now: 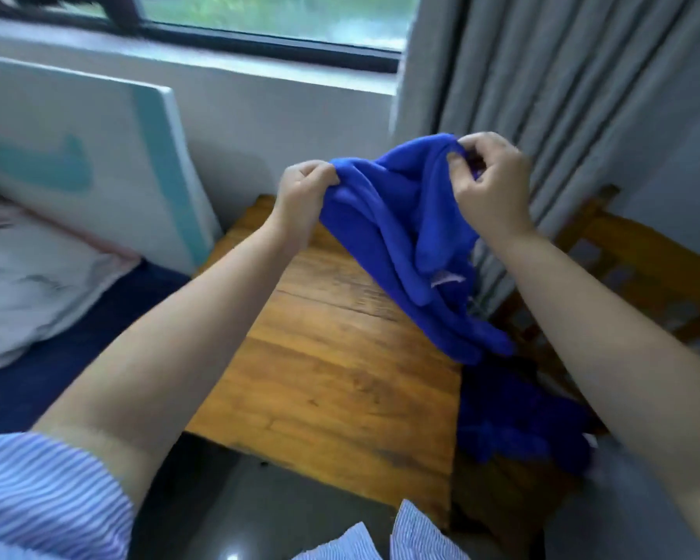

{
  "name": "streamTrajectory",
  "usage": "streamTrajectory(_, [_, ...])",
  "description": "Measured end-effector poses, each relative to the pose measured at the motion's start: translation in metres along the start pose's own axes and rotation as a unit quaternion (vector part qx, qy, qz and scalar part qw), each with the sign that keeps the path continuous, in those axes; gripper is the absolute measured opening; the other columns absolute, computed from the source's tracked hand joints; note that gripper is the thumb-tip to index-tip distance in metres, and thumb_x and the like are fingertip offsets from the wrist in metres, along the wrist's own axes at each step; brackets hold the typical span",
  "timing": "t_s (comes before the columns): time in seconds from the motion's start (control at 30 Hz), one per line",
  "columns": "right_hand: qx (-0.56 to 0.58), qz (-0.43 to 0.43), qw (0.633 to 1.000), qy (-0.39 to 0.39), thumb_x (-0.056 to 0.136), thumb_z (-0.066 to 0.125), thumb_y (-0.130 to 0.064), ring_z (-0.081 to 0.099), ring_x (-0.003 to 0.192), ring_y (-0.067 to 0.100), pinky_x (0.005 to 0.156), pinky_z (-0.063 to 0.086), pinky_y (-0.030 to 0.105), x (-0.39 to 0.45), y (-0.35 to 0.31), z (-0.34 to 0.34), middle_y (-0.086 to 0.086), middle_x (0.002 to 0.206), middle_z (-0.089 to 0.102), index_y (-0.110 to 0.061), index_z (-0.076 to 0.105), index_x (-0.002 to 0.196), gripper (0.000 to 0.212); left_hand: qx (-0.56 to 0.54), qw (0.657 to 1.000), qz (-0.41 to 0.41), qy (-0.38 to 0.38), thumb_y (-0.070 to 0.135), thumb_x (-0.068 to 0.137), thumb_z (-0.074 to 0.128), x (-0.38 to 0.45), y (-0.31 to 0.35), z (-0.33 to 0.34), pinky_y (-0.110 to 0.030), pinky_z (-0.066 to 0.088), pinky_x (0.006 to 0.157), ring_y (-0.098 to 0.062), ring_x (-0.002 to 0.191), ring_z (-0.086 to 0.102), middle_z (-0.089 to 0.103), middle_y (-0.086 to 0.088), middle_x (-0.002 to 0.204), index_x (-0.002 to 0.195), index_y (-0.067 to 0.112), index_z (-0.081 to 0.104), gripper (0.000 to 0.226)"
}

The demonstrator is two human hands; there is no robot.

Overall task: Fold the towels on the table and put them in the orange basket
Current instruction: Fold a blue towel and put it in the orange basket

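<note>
I see a bright blue soft cloth towel held up in the air in the middle of the frame, above the brown wooden bench. The left hand grips the towel's top edge on the left side, with its fingers curled tight on the cloth. The right hand pinches the top edge on the right side, its fingers bent and clamped on the cloth too. The towel hangs down bunched in folds between the two hands, and its low end reaches toward the right edge of the bench. I cannot tell if that end touches the wood.

A dark blue heap of cloth sits lower right, just beside the bench. It is blurry, so I cannot tell what it lies on.

A grey curtain hangs in the upper right. A window is along the top. A white pillow lies at the left edge on a dark blue bed. A white and teal board leans in the upper left. Striped sleeves show at the bottom left.
</note>
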State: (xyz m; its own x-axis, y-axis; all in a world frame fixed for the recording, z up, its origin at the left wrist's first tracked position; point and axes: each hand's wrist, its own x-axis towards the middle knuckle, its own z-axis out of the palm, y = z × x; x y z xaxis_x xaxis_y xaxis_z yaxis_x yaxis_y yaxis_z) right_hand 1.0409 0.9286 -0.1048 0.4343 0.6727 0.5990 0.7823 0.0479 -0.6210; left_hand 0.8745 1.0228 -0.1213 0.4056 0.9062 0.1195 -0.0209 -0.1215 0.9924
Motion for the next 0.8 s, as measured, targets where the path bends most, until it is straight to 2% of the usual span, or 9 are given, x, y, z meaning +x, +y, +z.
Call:
streamTrajectory(0.07, [-0.003,-0.002,0.999,-0.034,0.084,0.053,-0.007,0.046,0.072,0.019,0.064,0.029,0.018,-0.012,-0.034,0.038,0.023,0.081,0.063,0.006,0.064,0.083,0.017,0.025,0.999,-0.004,0.028,0.014,0.06,0.044,-0.012,0.002,-0.058,-0.019,0.019,0.04,-0.002,0.037,0.024,0.027,0.016,0.034,0.042,0.021,0.03,0.024])
streamTrajectory(0.13, [-0.012,0.022,0.997,-0.067,0.084,0.054,-0.006,0.045,0.072,0.018,0.062,0.026,0.017,-0.032,-0.058,0.076,0.024,0.082,0.064,0.006,0.064,0.084,0.016,0.101,0.994,-0.025,0.036,0.017,0.059,0.043,-0.027,-0.004,-0.113,-0.018,0.015,0.036,-0.003,0.033,0.02,0.022,0.014,0.03,0.043,0.021,0.027,0.022])
streamTrajectory(0.2, [-0.012,0.061,0.993,-0.102,0.085,0.054,-0.007,0.046,0.074,0.017,0.062,0.025,0.017,-0.054,-0.073,0.109,0.024,0.086,0.066,0.004,0.065,0.087,0.016,0.169,0.982,-0.061,0.051,0.022,0.059,0.042,-0.041,-0.016,-0.159,-0.019,0.017,0.039,-0.004,0.035,0.023,0.025,0.012,0.032,0.047,0.019,0.027,0.019])
streamTrajectory(0.27, [-0.016,0.085,0.987,-0.137,0.086,0.054,-0.008,0.047,0.076,0.016,0.061,0.025,0.016,-0.071,-0.083,0.135,0.018,0.085,0.066,0.002,0.066,0.091,0.017,0.198,0.973,-0.106,0.054,0.024,0.064,0.045,-0.05,-0.032,-0.194,-0.021,0.024,0.043,-0.007,0.045,0.029,0.034,0.006,0.046,0.05,0.018,0.033,0.019])
streamTrajectory(0.33, [-0.008,0.113,0.98,-0.166,0.087,0.054,-0.01,0.048,0.078,0.015,0.061,0.027,0.017,-0.08,-0.095,0.159,0.003,0.075,0.061,0.0,0.067,0.093,0.018,0.201,0.966,-0.159,0.035,0.018,0.08,0.048,-0.053,-0.051,-0.223,-0.02,0.034,0.046,-0.012,0.053,0.036,0.039,-0.001,0.058,0.057,0.018,0.041,0.024])
streamTrajectory(0.43, [0.017,0.152,0.97,-0.189,0.087,0.053,-0.012,0.047,0.076,0.014,0.055,0.032,0.021,-0.08,-0.107,0.181,-0.004,0.066,0.051,-0.001,0.066,0.093,0.018,0.231,0.946,-0.228,-0.002,0.011,0.09,0.04,-0.057,-0.074,-0.243,-0.023,0.043,0.056,-0.014,0.056,0.05,0.048,0.0,0.067,0.066,0.02,0.044,0.027])
streamTrajectory(0.57, [0.024,0.145,0.974,-0.172,0.088,0.052,-0.012,0.047,0.075,0.014,0.053,0.032,0.009,-0.073,-0.116,0.203,-0.01,0.062,0.048,-0.003,0.066,0.092,0.017,0.172,0.946,-0.269,0.052,0.008,0.093,0.034,-0.044,-0.088,-0.265,-0.024,0.047,0.053,-0.011,0.035,0.057,0.054,-0.004,0.079,0.071,0.02,0.042,0.027])
streamTrajectory(0.67, [0.024,0.15,0.977,-0.148,0.088,0.052,-0.013,0.048,0.076,0.014,0.056,0.034,0.016,-0.061,-0.11,0.214,-0.001,0.072,0.054,-0.001,0.065,0.093,0.018,0.168,0.949,-0.254,0.08,0.009,0.094,0.033,-0.021,-0.091,-0.273,-0.026,0.053,0.057,-0.017,0.054,0.061,0.055,-0.009,0.099,0.071,0.02,0.042,0.026])
streamTrajectory(0.8, [-0.004,0.174,0.974,-0.144,0.088,0.052,-0.013,0.049,0.08,0.015,0.069,0.036,0.02,-0.039,-0.085,0.228,0.001,0.078,0.056,0.0,0.066,0.096,0.02,0.244,0.946,-0.205,0.049,0.013,0.094,0.041,0.013,-0.1,-0.271,-0.032,0.053,0.068,-0.02,0.061,0.059,0.054,-0.01,0.094,0.068,0.02,0.041,0.026])
